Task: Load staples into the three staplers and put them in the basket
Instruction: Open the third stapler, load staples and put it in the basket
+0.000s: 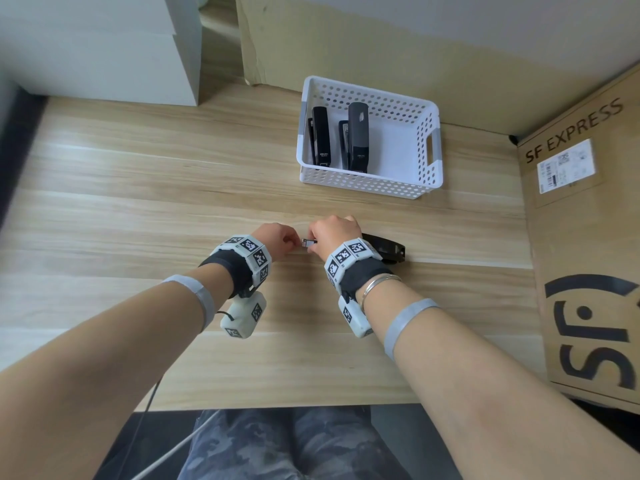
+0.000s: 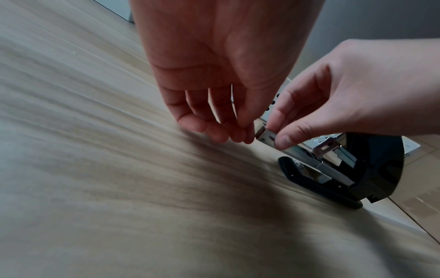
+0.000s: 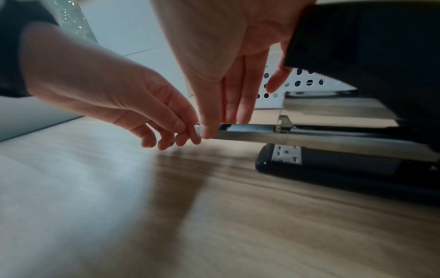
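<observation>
An open black stapler (image 1: 384,251) lies on the wooden table, its top cover (image 3: 369,47) raised and its metal magazine (image 3: 262,135) pointing left. My right hand (image 1: 313,245) pinches the magazine's front end (image 2: 266,135) between thumb and forefinger. My left hand (image 1: 287,242) has curled fingers, and its fingertips (image 2: 245,131) pinch at the very tip of that rail. A strip of staples (image 3: 250,128) shows inside the magazine. Two black staplers (image 1: 320,136) (image 1: 357,136) lie side by side in the white perforated basket (image 1: 363,185) at the back.
A large SF Express cardboard box (image 1: 585,237) walls off the table's right side, close to the stapler. White boxes (image 1: 104,46) stand at the back left, and a cardboard sheet (image 1: 381,46) leans behind the basket. The table's front edge (image 1: 277,407) is just before my knees.
</observation>
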### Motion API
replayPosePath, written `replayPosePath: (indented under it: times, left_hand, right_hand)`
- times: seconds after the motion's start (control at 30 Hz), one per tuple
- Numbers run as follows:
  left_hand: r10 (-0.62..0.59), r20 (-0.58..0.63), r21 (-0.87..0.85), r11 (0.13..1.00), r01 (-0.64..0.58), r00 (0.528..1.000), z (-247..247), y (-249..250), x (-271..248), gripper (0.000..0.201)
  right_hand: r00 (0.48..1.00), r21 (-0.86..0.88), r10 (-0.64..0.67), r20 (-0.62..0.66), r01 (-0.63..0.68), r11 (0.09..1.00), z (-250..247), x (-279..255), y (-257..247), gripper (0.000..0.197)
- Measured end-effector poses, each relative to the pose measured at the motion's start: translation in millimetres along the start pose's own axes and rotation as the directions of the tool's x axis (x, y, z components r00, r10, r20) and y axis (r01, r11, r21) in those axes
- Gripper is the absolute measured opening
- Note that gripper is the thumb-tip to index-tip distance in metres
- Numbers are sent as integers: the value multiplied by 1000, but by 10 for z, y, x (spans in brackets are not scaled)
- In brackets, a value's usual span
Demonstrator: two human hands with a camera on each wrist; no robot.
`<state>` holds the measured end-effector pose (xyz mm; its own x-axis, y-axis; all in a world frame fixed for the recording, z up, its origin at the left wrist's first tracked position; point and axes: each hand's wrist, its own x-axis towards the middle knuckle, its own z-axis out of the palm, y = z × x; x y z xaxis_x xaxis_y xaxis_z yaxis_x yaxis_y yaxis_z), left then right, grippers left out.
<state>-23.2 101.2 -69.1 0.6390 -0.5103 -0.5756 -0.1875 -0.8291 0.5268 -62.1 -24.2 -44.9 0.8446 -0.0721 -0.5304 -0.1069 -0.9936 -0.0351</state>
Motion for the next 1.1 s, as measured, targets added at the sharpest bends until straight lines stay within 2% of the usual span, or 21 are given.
replayPosePath:
  times: [0.17, 0.3, 0.37, 0.43, 0.57, 0.67, 0.87, 1.1]
  left_hand:
    - [-20, 21, -9, 1000, 20, 1000, 3, -27, 5, 25]
    - [-20, 36, -15, 1000, 21, 999, 15, -16, 6, 26]
    - [-23, 50, 13, 1000, 23, 998, 18, -2, 7, 28]
    - [-26, 66, 55, 998, 22, 997, 25, 13, 25, 29]
    - [-27, 98, 132, 991, 14, 995, 27, 97, 52, 29]
    - [-23, 107, 173, 985, 4, 994, 5, 168, 45, 25]
    - [27, 153, 213, 975, -59, 988, 141, 459, 69, 26]
    - [51, 164, 201, 976, -84, 985, 318, 621, 164, 27]
  right_hand:
    - [997, 76, 61, 47, -65, 995, -45, 52, -25, 23]
    - [994, 52, 82, 68, -86, 995, -70, 41, -40, 17]
    - [992, 88, 111, 55, -115, 989, -142, -7, -4, 16]
    - [986, 136, 165, 24, -167, 977, -233, -72, 91, 24]
    - [936, 192, 352, 33, -351, 916, -308, -183, 440, 28]
    - [890, 182, 439, 123, -455, 872, -269, -340, 704, 22]
    - [824, 240, 505, 255, -560, 793, -121, -487, 848, 36]
    - [834, 310, 502, 229, -551, 774, -122, -498, 855, 35]
